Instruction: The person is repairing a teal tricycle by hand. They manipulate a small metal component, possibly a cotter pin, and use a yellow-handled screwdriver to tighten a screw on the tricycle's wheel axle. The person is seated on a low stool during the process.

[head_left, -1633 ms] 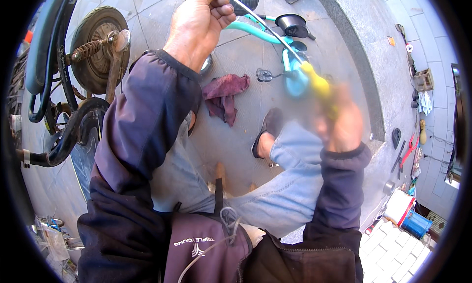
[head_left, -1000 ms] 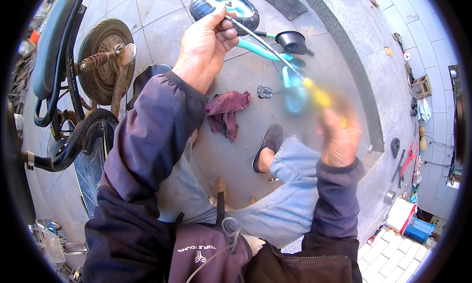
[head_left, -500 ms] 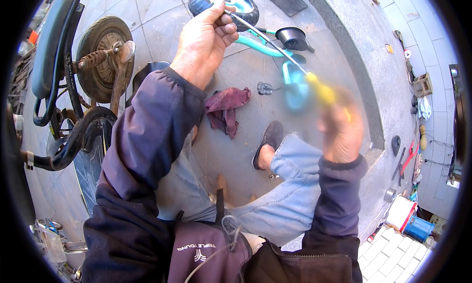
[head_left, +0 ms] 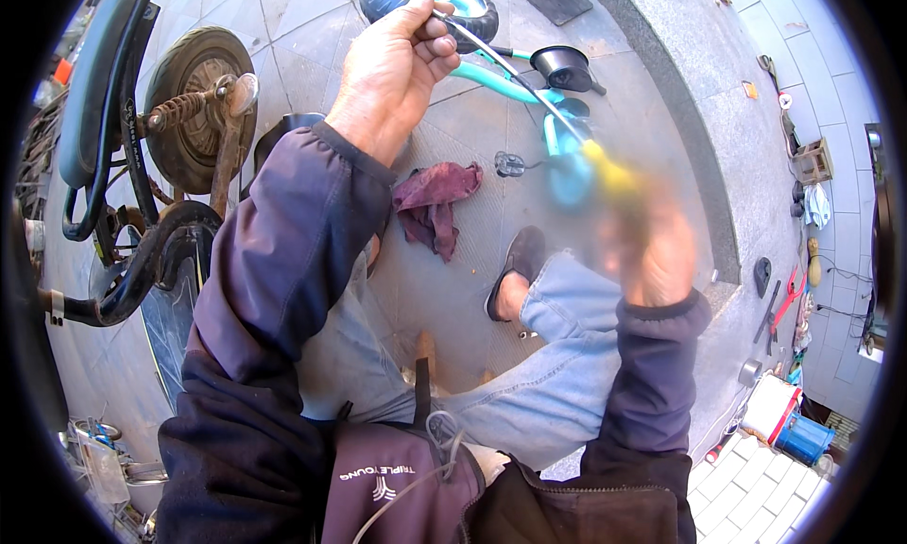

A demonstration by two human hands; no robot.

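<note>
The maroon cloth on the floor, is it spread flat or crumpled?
Crumpled: the maroon cloth lies bunched, with wrinkles and uneven edges showing.

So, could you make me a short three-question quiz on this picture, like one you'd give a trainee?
1. Multiple choice: which part of the screwdriver does the left hand pinch?
A) The handle
B) The metal shaft
C) Neither

2. True or false: the maroon cloth lies on the ground.

3. Fill in the blank: the right hand, partly blurred, grips a handle coloured ____.

Key: 1. B, near the end away from the handle. 2. True. 3. Yellow.
</note>
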